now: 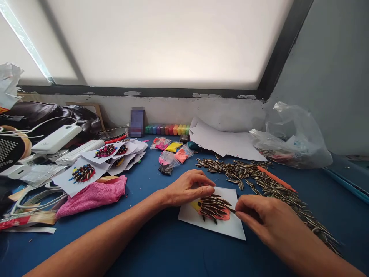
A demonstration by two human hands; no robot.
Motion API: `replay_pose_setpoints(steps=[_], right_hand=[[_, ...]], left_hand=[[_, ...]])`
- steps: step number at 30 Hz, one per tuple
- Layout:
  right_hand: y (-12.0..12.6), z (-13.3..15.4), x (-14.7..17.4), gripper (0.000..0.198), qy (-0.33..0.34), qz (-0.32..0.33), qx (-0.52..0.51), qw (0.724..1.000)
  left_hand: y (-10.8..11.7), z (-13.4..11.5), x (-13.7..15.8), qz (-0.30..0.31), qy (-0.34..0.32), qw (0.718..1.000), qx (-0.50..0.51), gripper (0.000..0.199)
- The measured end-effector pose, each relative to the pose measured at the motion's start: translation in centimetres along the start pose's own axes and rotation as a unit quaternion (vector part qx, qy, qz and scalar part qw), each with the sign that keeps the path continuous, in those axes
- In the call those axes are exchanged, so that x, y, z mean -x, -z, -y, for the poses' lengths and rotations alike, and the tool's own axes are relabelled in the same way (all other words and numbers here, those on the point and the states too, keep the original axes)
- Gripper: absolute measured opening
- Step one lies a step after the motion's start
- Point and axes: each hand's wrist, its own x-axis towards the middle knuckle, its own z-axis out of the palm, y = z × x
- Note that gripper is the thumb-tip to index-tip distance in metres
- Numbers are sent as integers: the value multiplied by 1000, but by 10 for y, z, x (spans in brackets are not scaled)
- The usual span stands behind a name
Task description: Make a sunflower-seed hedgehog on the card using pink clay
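A white paper card (pixel 230 229) lies on the blue table, bearing a hedgehog shape (pixel 215 207) of coral and yellow clay stuck with striped sunflower seeds. My left hand (pixel 190 188) rests over the card's upper left part, fingers stretched out and holding nothing. At the card's right edge, my right hand (pixel 259 215) pinches a sunflower seed (pixel 233 210) between thumb and index finger, its tip close to the coral clay. Whether the seed touches the clay, I cannot tell. Loose sunflower seeds (pixel 271 184) spread in a long heap behind and beside my right hand.
An orange stick-like tool (pixel 276 179) lies on the seeds. Small clay packets (pixel 174 147), a row of coloured clay (pixel 167 130) and white sheets (pixel 227 142) sit behind. Leftward are finished-looking cards (pixel 83 173), a pink cloth (pixel 95 196) and power banks (pixel 57 139); rightward, a plastic bag (pixel 300 138).
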Motion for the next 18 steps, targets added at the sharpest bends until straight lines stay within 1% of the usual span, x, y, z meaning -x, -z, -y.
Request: replay_pose_setpoints(steps=[5,11,18], right_hand=[[-10,-5,1,20,25,-28,4,999],[-14,-5,1,20,68,-72,-7,995],[-18,-4,1,19,75,-84,6,994]], left_hand=[[0,1,0,2,1,1000,-5,50],[1,0,0,2,-5,1000,-10,52],[1,-1,0,5,-3,1000,-13,53]])
